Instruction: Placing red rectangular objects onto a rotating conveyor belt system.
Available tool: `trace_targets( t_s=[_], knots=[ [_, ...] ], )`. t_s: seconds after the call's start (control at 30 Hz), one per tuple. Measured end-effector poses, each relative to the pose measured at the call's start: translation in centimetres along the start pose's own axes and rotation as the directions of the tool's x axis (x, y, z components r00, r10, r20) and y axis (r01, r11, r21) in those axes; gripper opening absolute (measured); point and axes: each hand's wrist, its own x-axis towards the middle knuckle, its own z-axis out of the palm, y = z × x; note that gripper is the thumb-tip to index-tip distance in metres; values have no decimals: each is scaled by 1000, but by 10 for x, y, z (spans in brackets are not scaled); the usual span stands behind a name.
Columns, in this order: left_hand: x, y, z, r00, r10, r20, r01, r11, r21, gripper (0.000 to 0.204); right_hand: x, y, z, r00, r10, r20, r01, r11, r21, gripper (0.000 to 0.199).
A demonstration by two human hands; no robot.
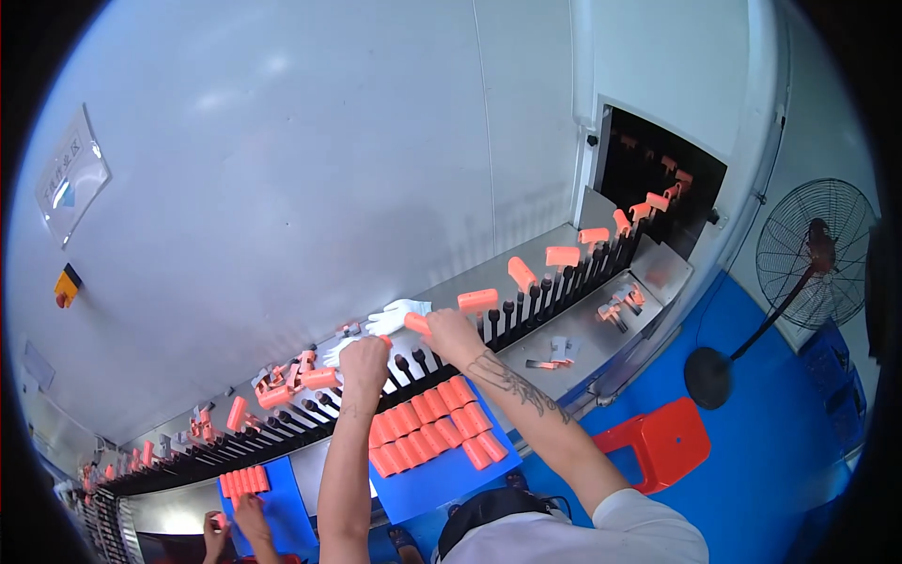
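Observation:
My left hand point(365, 365) is closed over the conveyor's row of black posts. A bit of an orange plastic shell point(385, 341) shows at its fingertips; most of that piece is hidden. My right hand point(451, 336) grips another orange curved shell point(417, 323), just to the right and slightly farther away. Under both wrists, rows of similar orange shells point(434, 406) lie on a blue board point(418, 491). A pair of white gloves point(398, 316) rests behind my hands. More orange shells point(478, 300) stand on the posts to the right.
The post conveyor point(536, 303) runs from lower left into a dark wall opening point(658, 169). Another person's hands point(252, 517) work at a second blue board point(289, 503). A red stool point(658, 442) and a floor fan point(816, 254) stand at right. Small parts point(620, 305) lie on the metal ledge.

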Motion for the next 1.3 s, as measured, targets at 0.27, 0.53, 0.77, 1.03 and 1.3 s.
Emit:
trace_targets(
  t_s=[0.27, 0.53, 0.77, 1.03, 1.3],
  knots=[
    [15, -41, 2, 958, -253, 131, 285, 875, -392, 36, 59, -5, -16, 983, -66, 173, 80, 994, -77, 12],
    [-188, 54, 10, 764, -645, 14, 342, 386, -857, 30, -103, 41, -88, 966, 122, 229, -254, 631, 733, 35],
    [-202, 237, 29, 999, -40, -1, 33, 846, -532, 35, -289, 86, -55, 952, 102, 288, -213, 897, 388, 43],
    [-181, 306, 57, 989, -145, 26, 126, 737, -664, 42, -287, 131, -89, 982, 121, 143, -126, 991, 32, 51],
    [-155, 365, 49, 964, -247, 100, 227, 564, -794, 31, -300, 188, -98, 988, -47, 149, 23, 988, 154, 44]
  ],
)
